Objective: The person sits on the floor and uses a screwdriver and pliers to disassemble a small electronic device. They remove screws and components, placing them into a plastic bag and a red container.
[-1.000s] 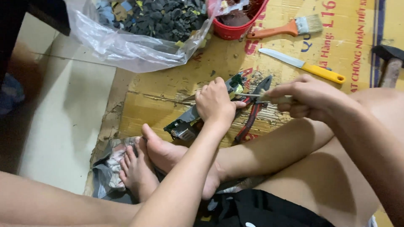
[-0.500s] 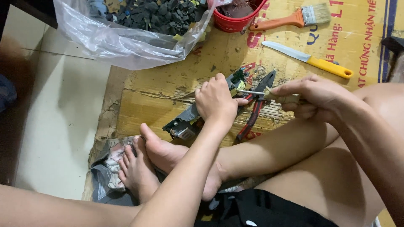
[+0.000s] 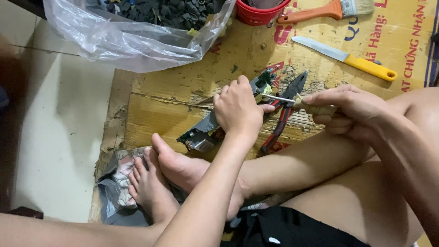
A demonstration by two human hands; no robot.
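Left hand is clamping the green circuit board on the cardboard; right hand is gripping a pale-handled screwdriver, prying. A slip could be jabbing those pinning fingers.

A flattened cardboard box lies spread over the pale tiled floor, filling the view from about nine o'clock round to three o'clock. It is yellow-brown, worn and scuffed, its top layer torn away in strips near the middle, with red and blue printing toward one and two o'clock. At eleven to twelve o'clock a clear plastic bag rests partly on the cardboard and partly on the floor; it is crumpled, open at the top, and holds a heap of small dark pieces. No screens or signs show.
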